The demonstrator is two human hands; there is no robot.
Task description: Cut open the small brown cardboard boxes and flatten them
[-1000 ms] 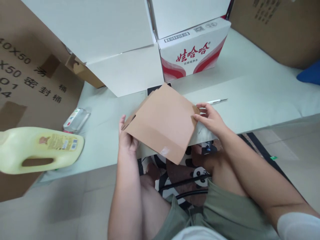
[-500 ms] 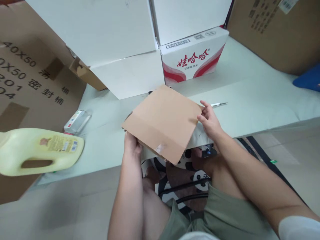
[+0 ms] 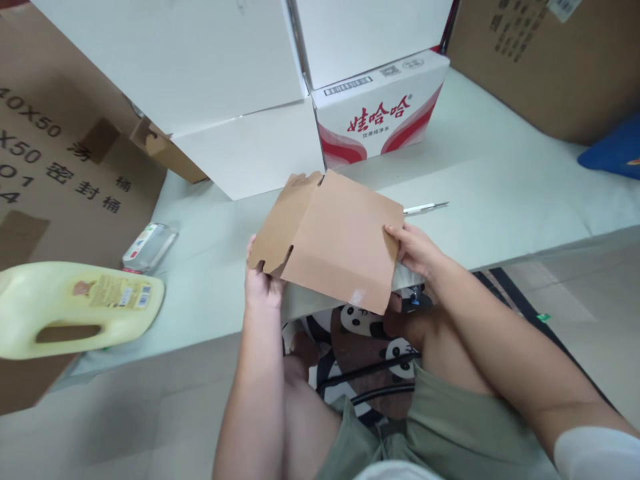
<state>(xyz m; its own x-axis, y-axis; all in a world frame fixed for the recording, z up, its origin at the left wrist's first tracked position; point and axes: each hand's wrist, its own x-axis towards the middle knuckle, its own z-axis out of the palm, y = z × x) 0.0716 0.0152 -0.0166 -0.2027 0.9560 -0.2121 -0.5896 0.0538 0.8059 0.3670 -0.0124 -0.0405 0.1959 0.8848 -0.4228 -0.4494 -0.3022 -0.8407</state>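
I hold a flat brown cardboard box blank (image 3: 340,240) over the near edge of a pale mat (image 3: 500,193). My left hand (image 3: 261,283) grips its lower left corner, where a side flap stands folded up. My right hand (image 3: 416,248) pinches the right edge, fingers closed on the cardboard. A patch of clear tape shows near the blank's lower corner.
White boxes (image 3: 210,87) and a red-and-white printed carton (image 3: 380,107) stand behind. A pen-like tool (image 3: 425,207) lies right of the blank. A yellow jug (image 3: 75,307) and a small clear bottle (image 3: 149,245) lie at the left. Brown cartons (image 3: 545,60) and a blue object (image 3: 613,150) are at the right.
The blank has turned in my hands and a left flap has swung up into view. My left hand moved from under the lower edge to the left corner.
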